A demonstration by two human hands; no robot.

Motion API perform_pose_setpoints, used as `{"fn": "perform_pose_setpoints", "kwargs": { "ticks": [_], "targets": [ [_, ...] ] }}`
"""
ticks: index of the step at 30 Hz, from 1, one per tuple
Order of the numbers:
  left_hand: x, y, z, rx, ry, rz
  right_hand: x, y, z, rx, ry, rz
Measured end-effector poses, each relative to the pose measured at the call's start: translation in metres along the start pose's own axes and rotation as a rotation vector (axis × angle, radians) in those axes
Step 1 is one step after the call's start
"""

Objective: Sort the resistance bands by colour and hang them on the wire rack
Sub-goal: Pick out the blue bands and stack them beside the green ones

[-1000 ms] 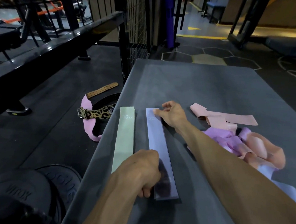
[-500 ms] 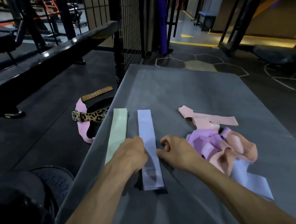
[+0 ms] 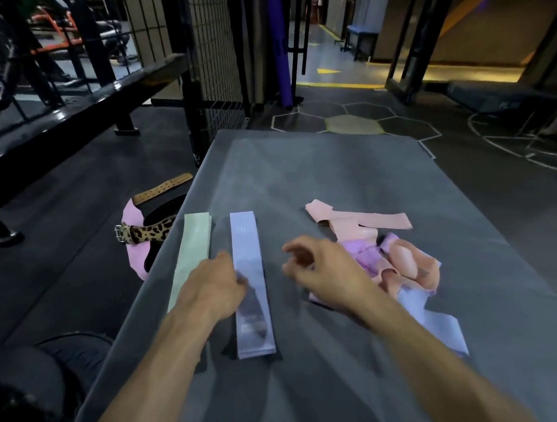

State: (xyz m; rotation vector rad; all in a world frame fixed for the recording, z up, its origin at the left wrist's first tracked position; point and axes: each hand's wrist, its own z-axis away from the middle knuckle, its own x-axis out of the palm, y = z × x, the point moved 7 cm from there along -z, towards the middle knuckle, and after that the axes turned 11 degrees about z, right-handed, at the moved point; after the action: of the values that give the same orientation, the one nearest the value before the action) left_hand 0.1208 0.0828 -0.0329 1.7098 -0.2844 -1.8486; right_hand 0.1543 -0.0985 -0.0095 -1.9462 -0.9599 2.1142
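- The worktop [image 3: 350, 174] is covered with a grey mat, and the resistance bands lie on it in two groups.
- Close to the left edge, the pale green band [image 3: 193, 252] lies flat and straight, its length running from the near side to the far side.
- Just beside it on the right, with a narrow strip of grey between them, the lavender band [image 3: 247, 261] lies flat and parallel; it carries the number 20 near its far end.
- The left hand [image 3: 215, 286] is over the gap between these two bands. Its fingertips touch the left border of the lavender band, but this part is blurred — I cannot tell if the grip is a pinch or only a press.
- The right hand [image 3: 320, 270] is to the right of the lavender band and holds nothing; its fingers are loosely curled. I cannot tell if it rests on the mat or hovers.
- Towards the right edge lies the unsorted heap [image 3: 401, 265]: peach, pink-purple and lavender bands crumpled over each other, with one peach band [image 3: 362, 220] stretched out on its far side.
- On the floor by the left edge lie some belts — one of them a leopard-print belt [image 3: 145, 233].
- A wire rack [image 3: 215, 51] stands upright beyond the far left corner.
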Motion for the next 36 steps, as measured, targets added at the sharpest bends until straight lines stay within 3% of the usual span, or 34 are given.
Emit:
{"fn": "perform_pose_setpoints", "kwargs": {
  "ticks": [3, 7, 12, 16, 21, 27, 33, 36],
  "targets": [
    [0.004, 0.022, -0.001, 0.114, 0.047, 0.041, -0.045, 0.043, 0.004, 0.039, 0.084, 0.19],
    [0.029, 0.064, 0.001, 0.257, -0.019, 0.093, -0.095, 0.117, 0.019, 0.41, 0.064, 0.444],
    [0.072, 0.11, 0.008, 0.343, -0.257, 0.091, -0.096, 0.151, 0.06, 0.585, -0.425, 0.355],
    [0.097, 0.13, 0.003, 0.379, -0.295, 0.036, -0.078, 0.153, 0.07, 0.507, -0.47, 0.406],
    [0.111, 0.144, -0.003, 0.43, -0.266, 0.027, -0.061, 0.147, 0.071, 0.444, -0.214, 0.577],
    [0.106, 0.168, 0.009, 0.48, -0.136, 0.18, -0.098, 0.162, 0.078, 0.447, -0.053, 0.344],
    [0.102, 0.188, 0.007, 0.51, -0.054, 0.344, -0.18, 0.148, 0.104, 0.354, 0.561, -0.031],
    [0.105, 0.202, 0.016, 0.606, -0.037, 0.331, -0.198, 0.132, 0.114, 0.307, 0.735, -0.174]
  ]
}}
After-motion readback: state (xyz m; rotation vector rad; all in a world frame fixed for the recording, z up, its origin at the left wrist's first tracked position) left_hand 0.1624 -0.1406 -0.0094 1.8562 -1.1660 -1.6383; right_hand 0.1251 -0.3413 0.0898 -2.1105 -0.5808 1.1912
